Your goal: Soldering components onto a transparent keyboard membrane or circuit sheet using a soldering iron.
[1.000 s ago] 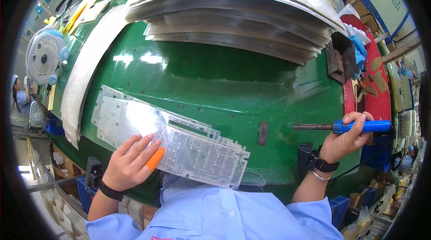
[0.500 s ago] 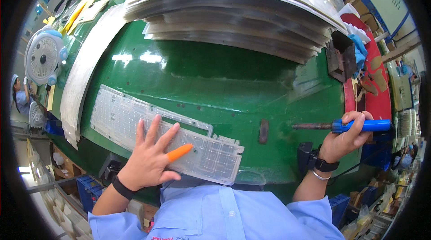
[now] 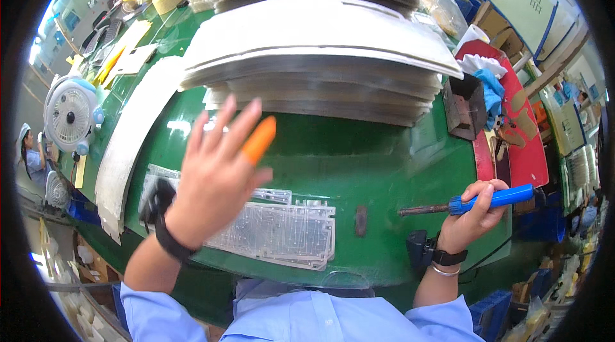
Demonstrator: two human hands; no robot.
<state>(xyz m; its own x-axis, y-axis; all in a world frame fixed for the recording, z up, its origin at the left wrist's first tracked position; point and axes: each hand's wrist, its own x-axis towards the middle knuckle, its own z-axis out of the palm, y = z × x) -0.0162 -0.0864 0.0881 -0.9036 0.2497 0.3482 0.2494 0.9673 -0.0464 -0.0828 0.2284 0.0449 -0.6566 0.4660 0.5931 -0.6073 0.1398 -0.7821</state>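
Head view: clear panels (image 3: 282, 230) lay overlapped on the green counter (image 3: 378, 162). My left hand (image 3: 218, 175), fingers spread wide, hung above them. To their right, my right hand (image 3: 475, 215) gripped a blue-handled tool (image 3: 512, 195); beyond them stood a sheet stack (image 3: 320, 31).

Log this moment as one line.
left hand: open, fingers spread | right hand: gripping blue-handled tool | clear panels: lying on green table

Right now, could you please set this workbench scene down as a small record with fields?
left hand: spread, nothing seen in it, orange finger cover on
right hand: gripping a blue-handled tool, dark tip pointing left
clear panels: overlapping on the green table, partly hidden by the left hand
dark block: between clear panels and dark tip
far side: stack of pale sheets
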